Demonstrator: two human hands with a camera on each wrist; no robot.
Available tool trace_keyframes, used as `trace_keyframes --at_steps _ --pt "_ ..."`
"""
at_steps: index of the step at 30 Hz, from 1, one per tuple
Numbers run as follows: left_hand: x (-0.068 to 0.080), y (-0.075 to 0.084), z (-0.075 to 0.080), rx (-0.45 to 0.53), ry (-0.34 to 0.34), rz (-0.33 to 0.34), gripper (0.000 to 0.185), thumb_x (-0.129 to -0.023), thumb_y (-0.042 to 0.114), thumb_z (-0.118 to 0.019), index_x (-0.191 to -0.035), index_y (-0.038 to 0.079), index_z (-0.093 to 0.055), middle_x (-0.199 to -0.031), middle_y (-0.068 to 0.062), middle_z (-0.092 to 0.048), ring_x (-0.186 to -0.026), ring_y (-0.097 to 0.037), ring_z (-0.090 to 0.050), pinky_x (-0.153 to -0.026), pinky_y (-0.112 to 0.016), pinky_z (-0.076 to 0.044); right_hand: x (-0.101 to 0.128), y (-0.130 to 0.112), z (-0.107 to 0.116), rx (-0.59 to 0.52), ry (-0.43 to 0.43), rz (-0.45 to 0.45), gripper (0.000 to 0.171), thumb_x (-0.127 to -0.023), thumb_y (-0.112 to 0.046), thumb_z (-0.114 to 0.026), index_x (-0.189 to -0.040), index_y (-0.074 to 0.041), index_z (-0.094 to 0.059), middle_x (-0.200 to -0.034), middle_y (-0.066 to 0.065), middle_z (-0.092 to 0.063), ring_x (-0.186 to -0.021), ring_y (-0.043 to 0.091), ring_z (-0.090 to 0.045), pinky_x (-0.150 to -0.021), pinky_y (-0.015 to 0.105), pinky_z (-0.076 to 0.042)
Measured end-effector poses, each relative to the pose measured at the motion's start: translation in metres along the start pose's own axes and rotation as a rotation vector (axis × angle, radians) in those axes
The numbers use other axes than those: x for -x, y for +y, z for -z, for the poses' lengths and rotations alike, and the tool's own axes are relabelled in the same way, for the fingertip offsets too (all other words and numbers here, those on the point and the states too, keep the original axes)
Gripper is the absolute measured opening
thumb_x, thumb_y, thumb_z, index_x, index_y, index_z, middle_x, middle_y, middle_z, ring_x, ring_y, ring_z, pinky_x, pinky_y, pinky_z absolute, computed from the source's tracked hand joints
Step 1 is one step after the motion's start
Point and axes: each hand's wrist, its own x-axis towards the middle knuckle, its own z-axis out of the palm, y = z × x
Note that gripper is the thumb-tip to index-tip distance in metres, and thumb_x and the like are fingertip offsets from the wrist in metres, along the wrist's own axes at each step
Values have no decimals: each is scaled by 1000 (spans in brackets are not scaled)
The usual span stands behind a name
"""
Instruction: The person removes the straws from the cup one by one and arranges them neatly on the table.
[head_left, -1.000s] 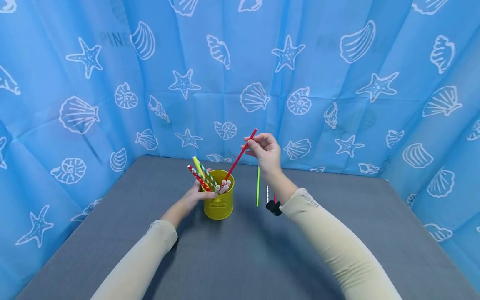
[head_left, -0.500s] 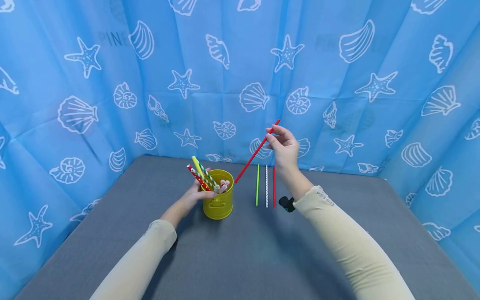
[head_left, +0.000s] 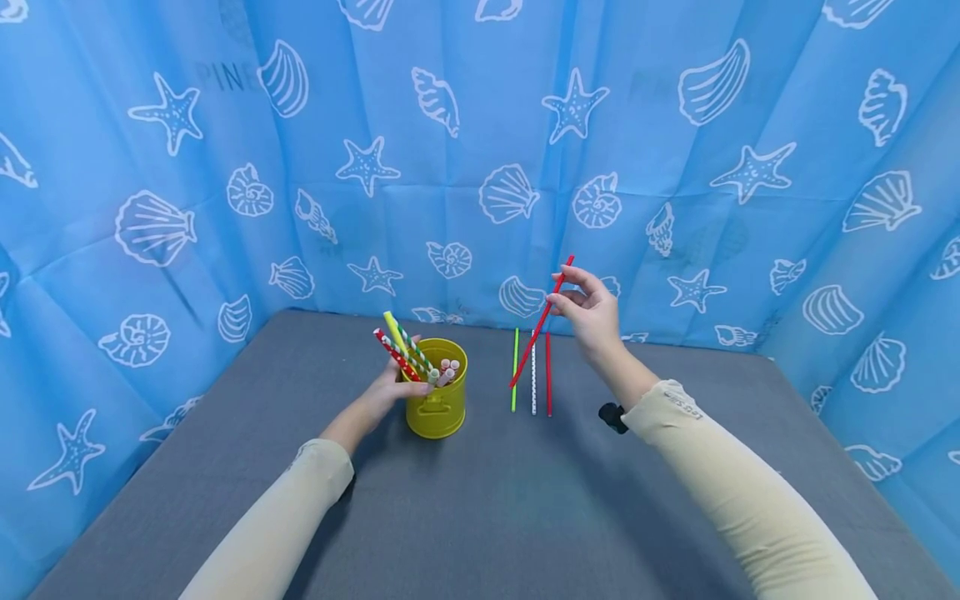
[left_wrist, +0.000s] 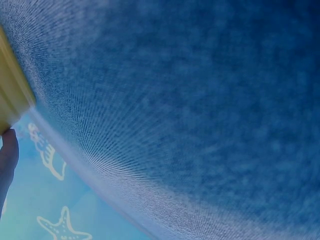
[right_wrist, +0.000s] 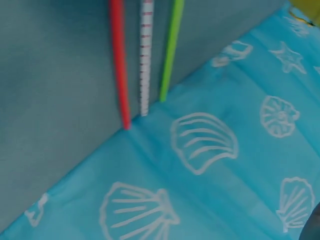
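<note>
- Since half a second ago we have carried the red straw (head_left: 542, 323) rightward and lower — it was well clear of the yellow cup (head_left: 438, 399) then, and now its lower end hangs over the row of straws on the table.
- On the left, our left hand (head_left: 395, 386) curls round the side of the cup and has not shifted; striped and dotted straws (head_left: 401, 350) lean out of the cup toward it.
- Next comes the row lying flat on the grey table (head_left: 480, 517): a green straw (head_left: 515, 369), a white dotted straw (head_left: 534, 385) and a red one (head_left: 548, 373), side by side, long axes running away from us.
- Over them, the held straw slants — top end up to the right, bottom end down to the left, crossing the green and white ones in our view.
- On the right, our right hand (head_left: 592, 312) pinches that straw near its top; it is by far the nearer hand to the row, whose free side lies just right of the flat red one.
</note>
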Motion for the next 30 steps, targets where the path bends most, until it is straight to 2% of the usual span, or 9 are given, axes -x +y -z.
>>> trace_keyframes --at_steps 3,7,9,11,15,24,30 --pt "-1 -1 1 19 3 24 94 -81 25 -63 -157 18 -8 -153 -24 -20 -138 -40 -24 -113 -61 -13 1 5 10 96 -51 -22 44 -90 10 -61 -132 9 -51 -112 5 -60 -84 9 -63 -74 24 -55" --pt "-3 0 1 43 -3 28 92 -83 18 -61 -157 16 -6 -154 -22 -19 -139 -38 -24 -114 -58 -13 0 11 26 215 -124 -67 46 -91 6 -62 -135 9 -49 -111 -5 -60 -87 9 -62 -77 25 -55" --pt "-3 0 0 54 -6 28 92 -82 17 -60 -157 15 -7 -154 -22 -19 -138 -38 -25 -114 -57 -14 -2 13 33 272 -171 -88 47 -91 4 -62 -136 8 -48 -116 0 -59 -89 8 -61 -77 22 -54" --pt "-4 0 1 64 -8 26 92 -82 16 -61 -157 14 -7 -153 -22 -20 -137 -38 -26 -114 -56 -15 -4 15 40 322 -213 -106 48 -92 3 -62 -138 7 -47 -123 11 -57 -89 6 -60 -77 20 -53" --pt "-3 0 1 44 -9 28 92 -83 19 -61 -157 15 -7 -153 -22 -20 -137 -38 -26 -113 -58 -15 -9 18 49 387 -255 -158 50 -93 1 -61 -140 5 -46 -132 24 -51 -87 2 -61 -78 21 -54" --pt "-2 -1 2 34 1 41 92 -83 19 -62 -157 17 -7 -154 -22 -20 -138 -38 -25 -113 -58 -15 -15 34 62 463 -286 -297 54 -95 1 -59 -145 2 -40 -140 25 -44 -86 0 -59 -80 23 -54" --pt "-2 -1 2 18 2 36 92 -83 20 -62 -157 17 -7 -153 -23 -22 -137 -39 -26 -113 -59 -16 -17 50 69 525 -298 -335 55 -95 1 -58 -146 1 -39 -144 22 -42 -94 13 -61 -86 34 -54"
